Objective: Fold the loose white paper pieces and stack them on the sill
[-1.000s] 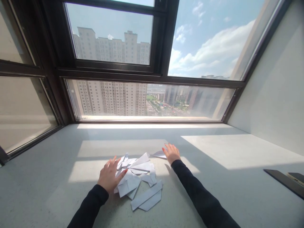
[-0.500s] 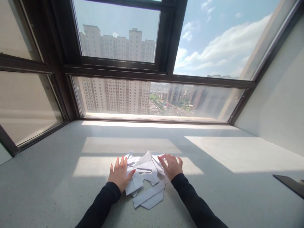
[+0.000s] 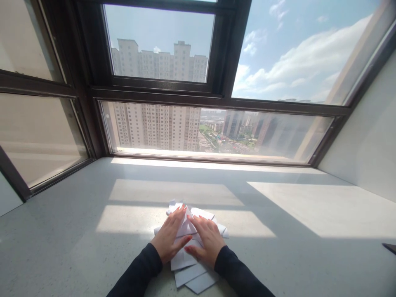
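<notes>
A loose heap of folded white paper pieces (image 3: 184,256) lies on the pale sill, low in the middle of the view. On its left side rests my left hand (image 3: 171,235), palm down with fingers stretched forward and the thumb apart. From the right, my right hand (image 3: 206,239) lies over the heap the same way, its fingers slanting in toward the left hand. Both hands touch the paper, and their fingertips come close together near a pointed folded piece (image 3: 186,225). The papers under the palms are hidden.
The speckled white windowsill (image 3: 77,231) carries bright sun patches. A dark brown window frame (image 3: 154,91) stands behind it, with tall buildings outside. A dark flat object (image 3: 390,248) shows at the right edge. A white wall (image 3: 374,144) rises on the right.
My hands have moved inward from the two sides of the heap and now lie over it. The paper pieces have shifted closer together. The view has turned slightly left.
</notes>
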Motion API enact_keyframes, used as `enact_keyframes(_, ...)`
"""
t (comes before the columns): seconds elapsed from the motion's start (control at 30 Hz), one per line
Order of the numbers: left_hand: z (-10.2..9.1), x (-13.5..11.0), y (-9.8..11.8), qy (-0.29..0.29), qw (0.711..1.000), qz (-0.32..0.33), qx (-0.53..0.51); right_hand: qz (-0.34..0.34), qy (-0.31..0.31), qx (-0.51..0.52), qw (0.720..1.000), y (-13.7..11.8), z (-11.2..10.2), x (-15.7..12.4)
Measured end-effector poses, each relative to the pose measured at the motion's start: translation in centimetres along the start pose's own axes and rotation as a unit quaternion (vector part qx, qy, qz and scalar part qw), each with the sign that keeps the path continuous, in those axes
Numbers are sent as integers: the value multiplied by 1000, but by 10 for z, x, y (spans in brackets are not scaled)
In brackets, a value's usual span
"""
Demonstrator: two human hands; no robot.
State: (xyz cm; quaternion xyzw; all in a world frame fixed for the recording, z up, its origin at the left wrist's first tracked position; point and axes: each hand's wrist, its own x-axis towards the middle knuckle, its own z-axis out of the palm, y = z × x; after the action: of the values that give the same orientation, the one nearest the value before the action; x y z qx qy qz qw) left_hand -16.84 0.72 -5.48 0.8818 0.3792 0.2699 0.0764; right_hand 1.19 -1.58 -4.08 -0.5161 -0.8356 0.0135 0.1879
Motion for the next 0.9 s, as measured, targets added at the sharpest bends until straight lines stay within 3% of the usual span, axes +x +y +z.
enact_keyframes(0.07, 2, -3, -4, -19, 999, 0, 29, 19, -33, 1, 999, 6, 3, 1)
enact_keyframes(0.17, 3, -8, -12, -22, 994, -63, 82, 79, -43, -31, 995, 21, 6, 1)
enact_keyframes(0.37, -7, -11, -21, 54, 967, -194, 156, 179, 11, -86, 980, 50, 13, 3)
enact_keyframes(0.43, -8, -10, -18, 50, 962, -221, 154, 218, 37, -92, 971, 54, 16, 4)
enact_keyframes(0.53, -6, -7, -12, 19, 960, -248, 125, 251, 28, -88, 964, 51, 19, 4)
enact_keyframes(0.7, -3, -2, -1, 9, 976, -218, 9, 133, 19, -26, 991, 22, 9, 2)
enact_keyframes(0.9, -4, 0, 5, 49, 989, -84, -109, 78, 63, -36, 994, 4, -6, 1)
